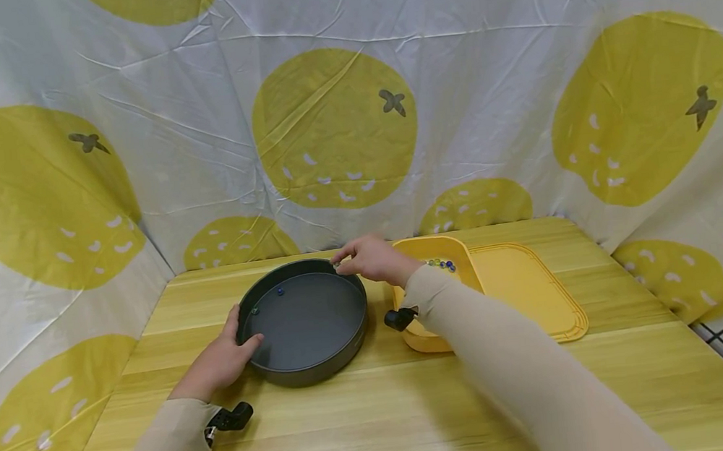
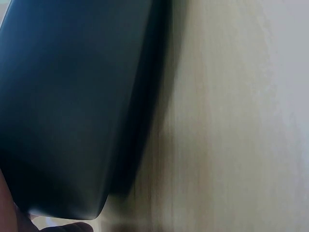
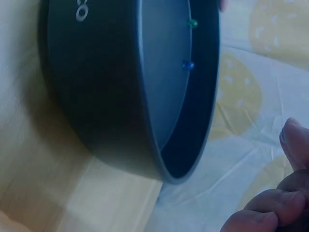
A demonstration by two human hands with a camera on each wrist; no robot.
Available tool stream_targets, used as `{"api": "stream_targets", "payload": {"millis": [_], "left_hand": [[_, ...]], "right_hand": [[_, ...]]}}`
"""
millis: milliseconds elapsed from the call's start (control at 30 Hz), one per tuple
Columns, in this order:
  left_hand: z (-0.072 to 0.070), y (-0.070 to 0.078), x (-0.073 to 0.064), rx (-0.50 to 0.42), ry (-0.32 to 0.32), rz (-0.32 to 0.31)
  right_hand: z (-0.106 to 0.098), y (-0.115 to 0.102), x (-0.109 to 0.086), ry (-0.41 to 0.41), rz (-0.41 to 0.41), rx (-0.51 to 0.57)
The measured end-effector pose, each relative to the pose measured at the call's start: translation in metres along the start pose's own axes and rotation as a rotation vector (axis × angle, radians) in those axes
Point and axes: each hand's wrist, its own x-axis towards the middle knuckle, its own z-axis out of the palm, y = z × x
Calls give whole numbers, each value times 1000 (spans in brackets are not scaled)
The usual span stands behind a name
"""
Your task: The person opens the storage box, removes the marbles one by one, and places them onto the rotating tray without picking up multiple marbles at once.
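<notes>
A round dark grey pan [image 1: 306, 325] stands on the table, with a blue marble [image 1: 280, 291] and a green marble [image 1: 255, 311] by its inner wall. My left hand [image 1: 220, 359] grips the pan's left side, thumb over the rim and fingers along the outer wall. Over the back right rim, my right hand [image 1: 371, 259] pinches a small marble [image 3: 283, 136] between thumb and fingertip; it is mostly hidden. The right wrist view shows both marbles in the pan [image 3: 96, 87], apart from that hand.
Right of the pan is a yellow plastic box [image 1: 466, 266] holding several marbles [image 1: 441, 264], partly hidden by my right forearm. A flat yellow lid [image 1: 532, 296] lies beside it. A patterned cloth [image 1: 335, 126] hangs behind the wooden table [image 1: 355, 429].
</notes>
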Motion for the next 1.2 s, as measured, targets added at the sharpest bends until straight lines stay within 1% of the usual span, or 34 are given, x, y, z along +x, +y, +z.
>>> {"api": "stream_targets", "payload": {"millis": [100, 267, 367, 567, 800, 1033, 1200], "left_hand": [[0, -1, 0, -1, -2, 0], [1, -2, 2, -1, -2, -4], [2, -2, 2, 4, -1, -2], [2, -2, 1, -2, 0, -2], [2, -3, 2, 7, 4, 0], [1, -3, 2, 8, 5, 7], [0, -2, 2, 11, 3, 6]], "right_hand": [[3, -7, 0, -2, -3, -7], [8, -14, 0, 0, -24, -54], [12, -15, 1, 3, -43, -86], [19, -20, 2, -7, -65, -94], [27, -23, 7, -6, -101, -140], [32, -26, 8, -15, -109, -144], [34, -29, 7, -37, -105, -145]]}}
